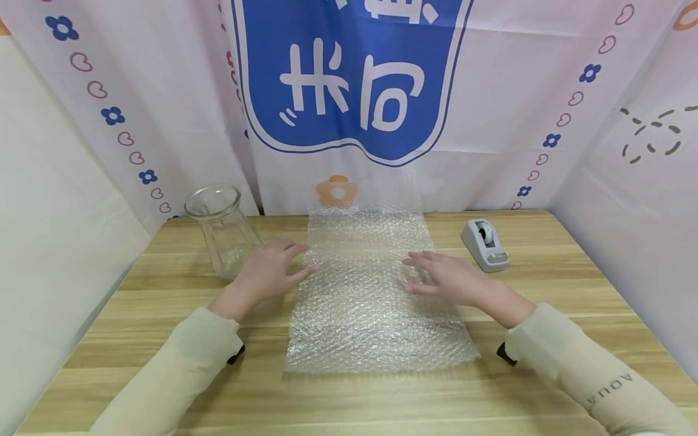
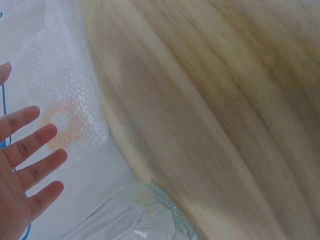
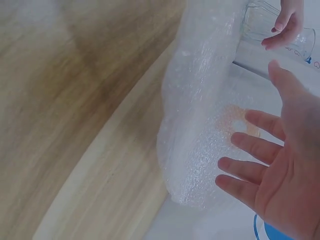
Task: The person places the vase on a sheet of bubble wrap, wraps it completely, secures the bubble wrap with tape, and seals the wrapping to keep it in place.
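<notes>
A sheet of clear bubble wrap point(image 1: 360, 315) lies spread over the middle of the wooden table, its far end rising against the backdrop cloth. Beside its left edge, my left hand point(image 1: 272, 269) hovers with fingers spread and holds nothing. My right hand point(image 1: 449, 275) is over the sheet's right side, fingers apart and nothing in its grasp. Just behind the left hand stands a clear glass vase point(image 1: 218, 227), its lower part partly covered by that hand in the head view. The right wrist view shows the bubble wrap point(image 3: 200, 110) beyond the spread right fingers point(image 3: 242, 170).
A grey tape dispenser point(image 1: 485, 245) with a roll of tape sits at the back right of the table point(image 1: 561, 290). A white printed cloth point(image 1: 491, 121) with a blue emblem hangs behind the table, and pale walls flank both sides.
</notes>
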The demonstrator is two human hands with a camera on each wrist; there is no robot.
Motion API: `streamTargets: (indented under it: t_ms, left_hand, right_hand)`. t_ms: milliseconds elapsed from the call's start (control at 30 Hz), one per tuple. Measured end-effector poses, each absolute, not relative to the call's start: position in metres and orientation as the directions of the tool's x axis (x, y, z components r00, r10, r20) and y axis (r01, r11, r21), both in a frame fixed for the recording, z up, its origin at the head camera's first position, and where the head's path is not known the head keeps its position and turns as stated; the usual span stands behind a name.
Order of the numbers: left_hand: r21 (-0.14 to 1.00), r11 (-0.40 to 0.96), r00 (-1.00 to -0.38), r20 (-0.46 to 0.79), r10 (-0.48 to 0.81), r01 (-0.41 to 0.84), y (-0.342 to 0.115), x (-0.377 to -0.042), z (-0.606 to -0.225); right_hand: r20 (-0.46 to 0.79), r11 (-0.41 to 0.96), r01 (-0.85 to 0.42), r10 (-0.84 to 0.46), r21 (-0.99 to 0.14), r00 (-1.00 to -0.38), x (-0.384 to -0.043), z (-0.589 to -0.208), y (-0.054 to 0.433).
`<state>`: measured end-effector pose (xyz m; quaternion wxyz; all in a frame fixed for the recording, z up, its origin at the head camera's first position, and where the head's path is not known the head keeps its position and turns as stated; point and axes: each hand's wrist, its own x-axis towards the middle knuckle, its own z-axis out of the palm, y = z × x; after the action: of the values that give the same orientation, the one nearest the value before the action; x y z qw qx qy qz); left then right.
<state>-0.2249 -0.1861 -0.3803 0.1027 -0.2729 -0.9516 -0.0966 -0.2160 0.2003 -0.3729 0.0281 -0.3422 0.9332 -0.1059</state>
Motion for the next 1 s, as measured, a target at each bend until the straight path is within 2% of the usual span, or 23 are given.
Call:
streamTargets:
  t_ms: [267, 567, 667, 1000]
  left_hand:
    - [0.133, 0.82, -0.814, 0.281, 0.508, 0.557, -0.191, -0.219, -0.379]
    - [0.191, 0.851, -0.867, 0.211, 0.451, 0.489, -0.2, -0.213, -0.376]
    - [0.209, 0.866, -0.887, 0.193, 0.419, 0.455, -0.203, -0.211, -0.374]
    - [0.292, 0.862, -0.903, 0.249, 0.35, 0.414, -0.219, -0.2, -0.367]
  right_hand:
    - [0.036, 0.702, -0.672, -0.684, -0.235, -0.728, -0.211, -0.375, 0.209]
    - [-0.046, 0.631, -0.707, -0.756, -0.318, -0.653, -0.2, -0.378, 0.22]
    - [-0.051, 0.615, -0.723, -0.771, -0.315, -0.634, -0.195, -0.38, 0.223]
    - [-0.084, 0.602, -0.728, -0.786, -0.328, -0.613, -0.182, -0.384, 0.233]
